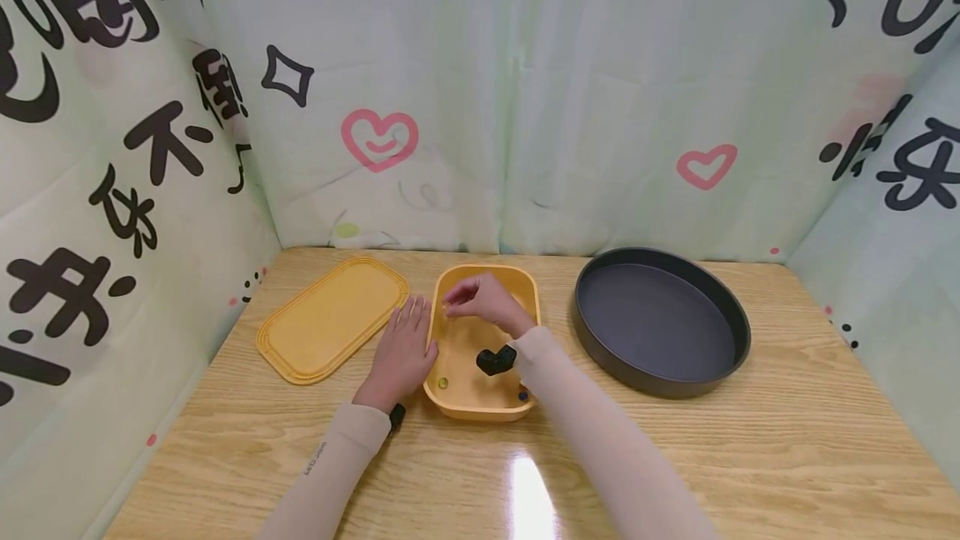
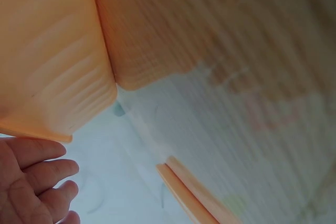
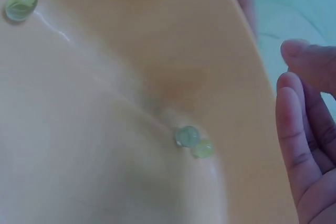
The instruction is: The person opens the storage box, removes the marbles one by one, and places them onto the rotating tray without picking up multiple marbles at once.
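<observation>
An orange-yellow rectangular box (image 1: 483,413) stands in the middle of the table. My left hand (image 1: 402,354) lies along its left side, fingers straight and thumb at the rim. Inside the box reaches my right hand (image 1: 486,300), thumb and fingertips close together near the left wall. Nothing shows between those fingers in the right wrist view. A greenish marble (image 3: 187,136) and a yellow-green marble (image 3: 203,148) sit side by side against the wall there. Another yellow-green marble (image 1: 443,383) is in the near left corner, and a dark blue marble (image 1: 522,396) in the near right.
A flat orange-yellow lid (image 1: 333,319) lies on the table left of the box. On the right stands a large round dark grey pan (image 1: 660,323). Printed curtains (image 1: 600,107) enclose the back and sides of the wooden table (image 1: 787,440).
</observation>
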